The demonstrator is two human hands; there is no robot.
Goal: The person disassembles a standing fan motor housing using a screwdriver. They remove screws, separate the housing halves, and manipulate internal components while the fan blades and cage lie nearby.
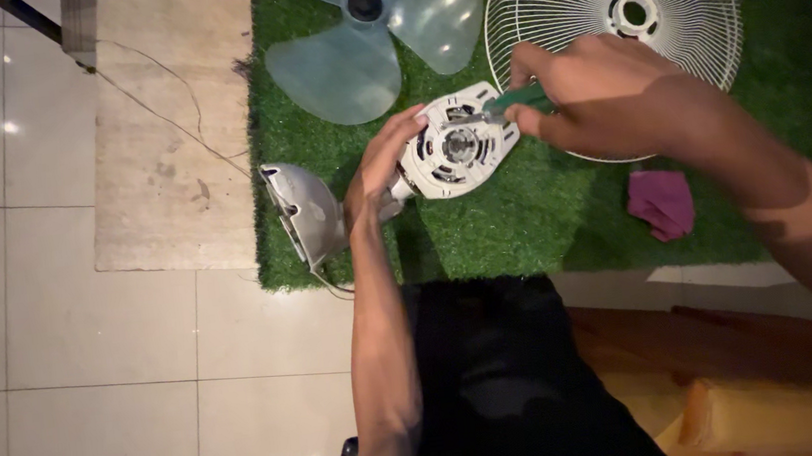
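A white fan motor housing [456,145] lies on green artificial turf [486,220], its round motor core facing up. My left hand [381,165] grips the housing's left edge. My right hand [595,95] is closed around a green-handled screwdriver [513,101], whose tip rests on the housing's upper right rim. A grey rear motor cover [306,213] lies just left of my left hand, at the turf's edge.
A translucent three-blade fan blade [375,25] lies at the back of the turf. A white wire fan guard [614,10] sits behind my right hand. A magenta cloth [662,201] lies to the right. A stone slab [169,122] borders the turf; white floor tiles spread left.
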